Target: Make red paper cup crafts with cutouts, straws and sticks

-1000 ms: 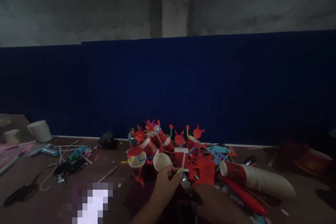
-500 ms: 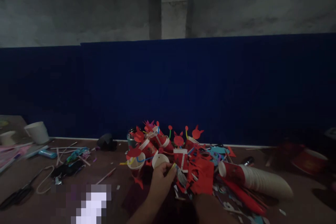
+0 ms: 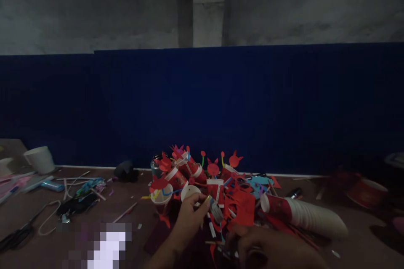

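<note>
My left hand (image 3: 191, 214) is closed, thumb and fingers pinching a small greyish, see-through item (image 3: 216, 211) with a yellow end; its kind is unclear. Just behind the fingers stands a paper cup (image 3: 189, 191) with a white inside. Low in front, my right hand (image 3: 263, 241) has its fingers curled down by a dark, glinting object (image 3: 224, 253) too dim to name. A marker-like white stick (image 3: 211, 226) lies between the hands. Red paper cups (image 3: 215, 191) with cut-paper heads and bent coloured straws crowd behind them.
A long stack of paper cups (image 3: 315, 217) lies on the right, near red cut paper (image 3: 243, 208). On the left are scissors (image 3: 19, 235), straws, blue scraps (image 3: 91, 187) and a white cup (image 3: 40, 160). A blue partition (image 3: 202, 105) closes off the back.
My right hand has come up into view at the lower right, covering part of a red strip. The left hand keeps its pinch. The view has shifted slightly.
</note>
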The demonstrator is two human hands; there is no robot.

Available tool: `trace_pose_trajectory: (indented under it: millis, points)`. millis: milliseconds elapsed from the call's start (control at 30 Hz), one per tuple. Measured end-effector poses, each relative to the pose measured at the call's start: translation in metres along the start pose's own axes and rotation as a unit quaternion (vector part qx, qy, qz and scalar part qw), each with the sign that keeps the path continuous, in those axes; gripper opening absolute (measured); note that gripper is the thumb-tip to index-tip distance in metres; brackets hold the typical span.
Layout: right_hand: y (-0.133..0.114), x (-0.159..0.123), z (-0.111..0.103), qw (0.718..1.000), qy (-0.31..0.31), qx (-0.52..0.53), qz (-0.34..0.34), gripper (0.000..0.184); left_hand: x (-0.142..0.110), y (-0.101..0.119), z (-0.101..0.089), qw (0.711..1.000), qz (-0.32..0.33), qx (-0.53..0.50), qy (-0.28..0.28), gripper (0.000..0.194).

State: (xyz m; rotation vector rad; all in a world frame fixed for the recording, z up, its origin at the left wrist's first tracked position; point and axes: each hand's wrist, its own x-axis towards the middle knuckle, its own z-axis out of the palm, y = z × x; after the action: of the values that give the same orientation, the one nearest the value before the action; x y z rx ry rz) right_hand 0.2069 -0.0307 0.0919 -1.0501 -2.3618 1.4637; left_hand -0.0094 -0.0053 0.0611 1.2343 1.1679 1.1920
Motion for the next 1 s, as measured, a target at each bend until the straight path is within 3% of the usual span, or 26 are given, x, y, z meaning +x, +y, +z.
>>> trace_pose_trajectory:
  millis: [133,267,433,500,633,800,1000]
  points:
    - [-0.006,-0.001,-0.005,0.983,0.013,0.182,-0.014,0.015,0.002,0.0,-0.003,0.999,0.008,0.017,-0.031,0.036]
    - [-0.018,0.001,-0.013,0.969,0.026,0.246,-0.018,0.026,0.003,0.003,-0.006,0.999,0.013,0.027,-0.033,0.029]
    - [-0.007,0.001,-0.021,0.983,0.149,0.095,0.06,0.012,0.003,0.009,-0.014,0.991,0.043,0.118,-0.042,0.019]
    - [0.002,-0.001,-0.022,0.979,0.184,0.042,0.077,0.02,0.001,0.013,-0.018,0.983,0.059,0.168,-0.044,0.021]
    - [0.005,-0.009,-0.026,0.982,0.157,-0.022,0.098,0.043,-0.002,0.018,-0.023,0.966,0.082,0.24,-0.052,0.019]
    - [-0.009,-0.017,-0.031,0.979,0.16,-0.08,0.097,0.045,-0.004,0.018,-0.026,0.953,0.106,0.269,-0.088,0.015]
    - [-0.007,-0.017,-0.031,0.979,0.166,-0.078,0.088,0.039,-0.004,0.018,-0.026,0.949,0.153,0.254,-0.103,0.01]
